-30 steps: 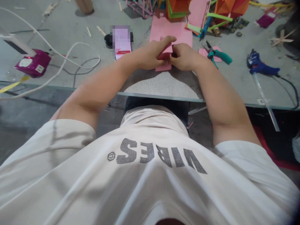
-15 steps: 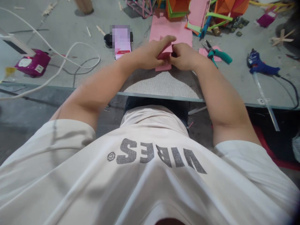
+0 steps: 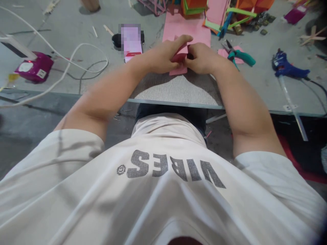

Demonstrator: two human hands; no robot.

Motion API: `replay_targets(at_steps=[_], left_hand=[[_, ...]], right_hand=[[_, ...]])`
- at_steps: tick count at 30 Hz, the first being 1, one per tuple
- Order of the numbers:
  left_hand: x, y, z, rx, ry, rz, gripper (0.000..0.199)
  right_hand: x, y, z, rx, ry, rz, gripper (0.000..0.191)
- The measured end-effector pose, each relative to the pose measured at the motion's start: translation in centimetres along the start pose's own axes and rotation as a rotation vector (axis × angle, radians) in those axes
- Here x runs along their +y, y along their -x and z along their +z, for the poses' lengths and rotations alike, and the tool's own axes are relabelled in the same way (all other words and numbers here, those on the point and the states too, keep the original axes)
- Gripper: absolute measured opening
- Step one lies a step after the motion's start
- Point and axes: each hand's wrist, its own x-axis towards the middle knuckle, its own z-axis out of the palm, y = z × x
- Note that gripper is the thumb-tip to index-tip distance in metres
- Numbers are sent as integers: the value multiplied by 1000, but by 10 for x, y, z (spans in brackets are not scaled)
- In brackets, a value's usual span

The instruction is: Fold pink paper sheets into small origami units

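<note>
Between my hands is a small folded piece of pink paper [image 3: 182,55] near the table's front edge. My left hand [image 3: 167,56] grips it from the left, index finger stretched over its top and thumb lower down. On its right side, my right hand [image 3: 200,58] pinches the paper with thumb and bent fingers. The right fingertips are partly hidden behind the thumb. Beyond the hands lies a larger pink sheet [image 3: 187,30], flat on the table.
Teal-handled pliers [image 3: 241,56] lie right of my hands on pink scraps. Farther right is a blue glue gun [image 3: 290,66], its glue stick past the edge. A phone [image 3: 132,42], white cable [image 3: 74,56] and purple power block [image 3: 35,68] are left. Colourful paper shapes [image 3: 195,7] stand behind.
The view has shifted slightly, so the table items sit a little differently in the picture. Both hands keep nearly the same hold on the folded pink paper.
</note>
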Motion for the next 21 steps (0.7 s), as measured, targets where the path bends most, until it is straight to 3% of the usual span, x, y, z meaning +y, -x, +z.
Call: replay_targets(at_steps=[5, 14, 17, 21], left_hand=[[2, 1, -3, -23, 7, -10, 109], [-25, -5, 7, 11, 120, -8, 111], [-25, -7, 8, 19, 97, -12, 105], [-20, -9, 7, -15, 39, -32, 112]], right_hand=[[3, -2, 1, 2, 44, -28, 43], [7, -2, 0, -22, 36, -58, 40], [5, -2, 0, -5, 39, -43, 38], [6, -2, 0, -7, 19, -43, 38]])
